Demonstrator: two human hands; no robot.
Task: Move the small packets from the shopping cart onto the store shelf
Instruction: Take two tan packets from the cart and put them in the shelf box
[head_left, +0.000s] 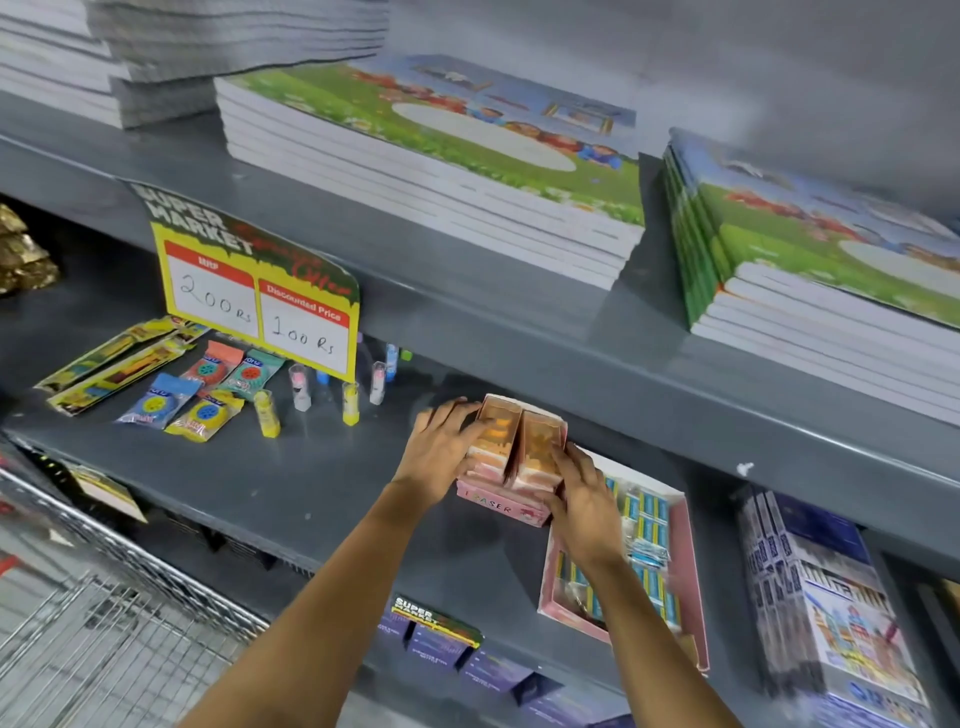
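A pink display box marked "ERASER" (503, 508) rests on the grey middle shelf (291, 483), filled with small orange-and-pink packets (540, 441). My left hand (441, 452) presses against the left side of the packets. My right hand (582, 499) grips their right side and the box's front corner. The wire shopping cart (104, 623) fills the lower left. Its contents are not visible.
Right of the eraser box lies a flat pink tray of blue packets (649, 540). Colourful packets (202, 395) and small tubes (298, 395) lie on the shelf's left, under a yellow price sign (260, 296). Notebook stacks (441, 166) sit on the upper shelf. Wrapped boxes (821, 597) stand at the right.
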